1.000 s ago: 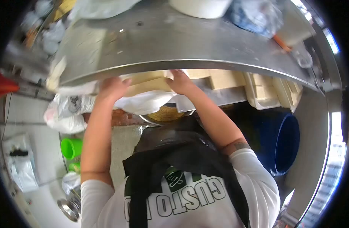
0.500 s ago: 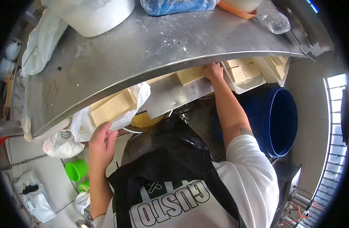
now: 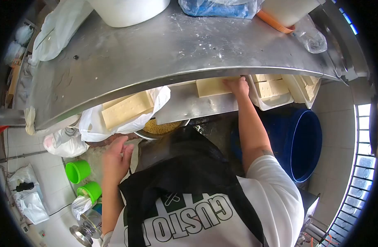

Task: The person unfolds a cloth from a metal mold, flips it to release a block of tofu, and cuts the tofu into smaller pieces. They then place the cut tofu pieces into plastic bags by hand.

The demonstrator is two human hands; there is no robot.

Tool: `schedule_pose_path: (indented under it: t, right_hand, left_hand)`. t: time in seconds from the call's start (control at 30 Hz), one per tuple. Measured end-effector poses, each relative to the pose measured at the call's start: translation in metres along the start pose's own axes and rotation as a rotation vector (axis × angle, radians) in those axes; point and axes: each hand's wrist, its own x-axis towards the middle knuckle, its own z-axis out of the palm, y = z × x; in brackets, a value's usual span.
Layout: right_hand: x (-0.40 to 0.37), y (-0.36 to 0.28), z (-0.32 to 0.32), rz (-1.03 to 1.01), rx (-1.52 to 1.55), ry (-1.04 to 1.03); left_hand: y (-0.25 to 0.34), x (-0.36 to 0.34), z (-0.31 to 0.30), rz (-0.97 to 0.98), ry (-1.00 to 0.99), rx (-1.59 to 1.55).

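Under the table edge, my right hand point(image 3: 238, 86) grips the right end of a pale block of cheese point(image 3: 209, 87). The block lies on a metal shelf point(image 3: 197, 106); my fingertips are partly hidden. My left hand point(image 3: 116, 159) is in the air, slightly blurred, thumb and fingers apart, with nothing in it. Above it, another cheese slab point(image 3: 129, 109) with small holes lies in a white plastic bag point(image 3: 161, 98). Just right of my right hand, a white tray point(image 3: 275, 103) holds several cheese blocks point(image 3: 271, 88).
The steel tabletop point(image 3: 156, 49) overhangs the shelf and carries a white bucket point(image 3: 129, 10) and a blue package point(image 3: 217, 8). Below is a bowl point(image 3: 146, 135) of yellow crumbs point(image 3: 162, 126). A blue barrel point(image 3: 306, 144) stands at right, green buckets point(image 3: 78, 171) at left.
My left hand has drawn back from the white bag, towards my body. My right hand stays at the cheese block's end. The whole view has shifted slightly with my head.
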Motion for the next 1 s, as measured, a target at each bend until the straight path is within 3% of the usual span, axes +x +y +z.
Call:
schedule_pose_path:
  t: [0.1,0.17,0.23,0.3,0.43,0.5,0.6,0.7,0.77,0.87,0.9,0.97,1.0]
  right_hand:
    - [0.001,0.015,-0.013,-0.052,0.117,0.099]
    - [-0.021,0.017,-0.043,-0.009,0.894,-0.297]
    - [-0.058,-0.001,-0.077,-0.062,0.758,-0.236]
    - [-0.079,-0.012,-0.091,-0.430,0.413,0.053]
    - [-0.188,-0.080,-0.133,-0.623,0.493,0.226]
    - [-0.234,-0.102,-0.149,-0.762,0.352,0.265]
    - [-0.276,-0.111,-0.163,-0.699,0.954,-0.133]
    - [-0.277,-0.113,-0.151,-0.647,1.369,-0.308]
    - [-0.287,-0.128,-0.128,-0.450,1.515,-0.433]
    - [-0.283,-0.159,-0.083,-0.379,1.446,-0.686]
    - [-0.286,-0.179,-0.067,-0.508,1.322,-0.536]
    - [-0.261,-0.211,-0.015,-0.696,1.151,-0.605]
    - [-0.249,-0.235,0.003,-0.874,1.006,-0.539]
  left_hand:
    - [-0.007,0.000,0.005,0.012,0.001,-0.089]
    - [-0.026,0.002,0.014,0.091,0.008,-0.157]
    - [-0.027,0.008,0.016,0.090,-0.020,-0.172]
    - [-0.028,0.017,0.021,0.080,-0.042,-0.182]
    - [-0.033,0.045,0.051,0.146,-0.065,-0.306]
    - [-0.024,0.061,0.063,0.122,-0.118,-0.491]
    - [-0.015,0.073,0.068,0.084,-0.183,-0.608]
    - [-0.013,0.079,0.059,0.034,-0.059,-0.882]
    - [-0.019,0.081,0.040,-0.010,-0.043,-0.958]
    - [-0.051,0.090,0.005,-0.174,-0.021,-0.899]
    - [-0.067,0.098,-0.004,-0.229,0.028,-0.794]
    - [-0.101,0.124,-0.013,-0.282,0.124,-0.487]
    - [-0.123,0.142,-0.011,-0.279,0.200,-0.390]
